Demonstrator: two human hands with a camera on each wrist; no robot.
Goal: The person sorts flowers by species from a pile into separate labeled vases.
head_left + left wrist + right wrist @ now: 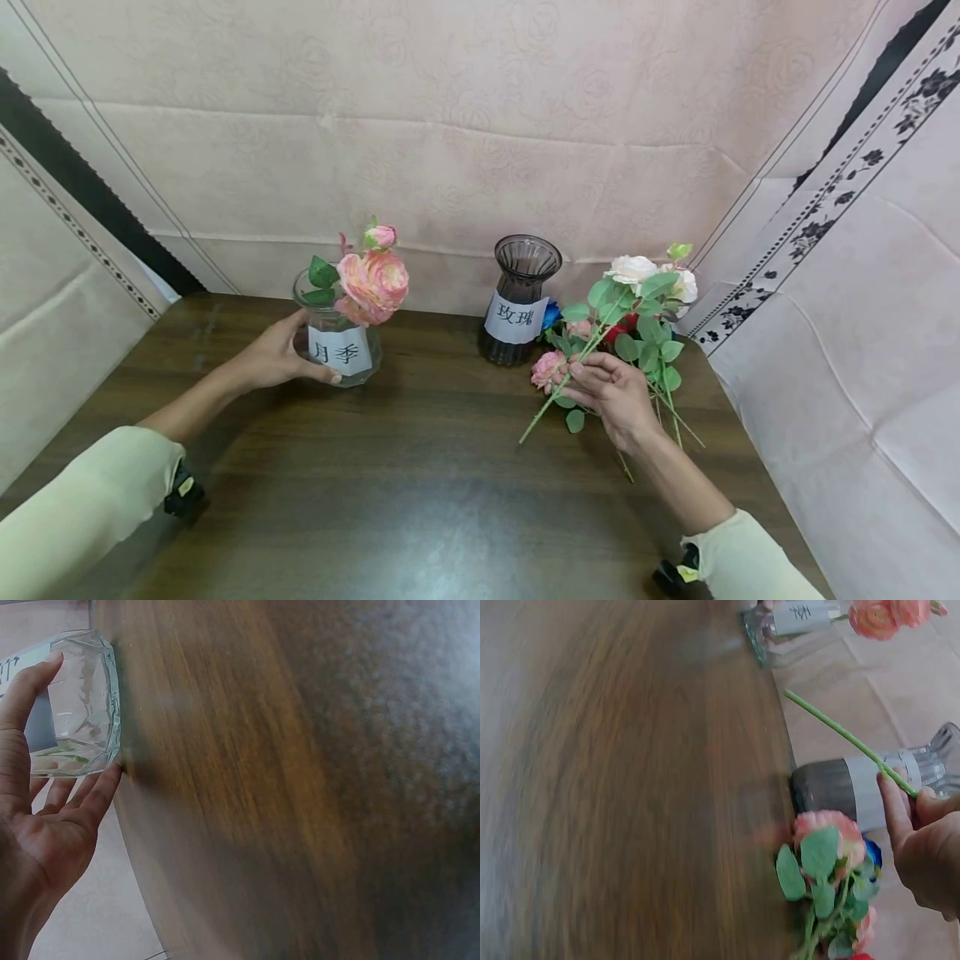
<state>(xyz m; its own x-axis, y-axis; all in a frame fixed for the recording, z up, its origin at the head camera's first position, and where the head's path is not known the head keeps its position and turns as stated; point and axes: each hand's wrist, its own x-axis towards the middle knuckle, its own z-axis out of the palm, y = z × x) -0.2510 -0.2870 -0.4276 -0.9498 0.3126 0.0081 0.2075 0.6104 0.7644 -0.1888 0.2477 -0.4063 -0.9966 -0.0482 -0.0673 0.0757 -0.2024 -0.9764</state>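
My left hand holds a clear glass vase at the left, thumb across its front and fingers around the far side. A paper label is wrapped round this vase, and a pink flower with a bud stands in it. On the right, my right hand pinches the green stem of a white artificial flower between thumb and fingers. The stem's bare end points toward the lower left, with the white bloom up and away from me.
A dark ribbed glass vase with its own paper label stands at the back centre. Beside it lies a pile of flowers: pink, red and blue. Pale patterned cloth hangs behind the brown wooden table.
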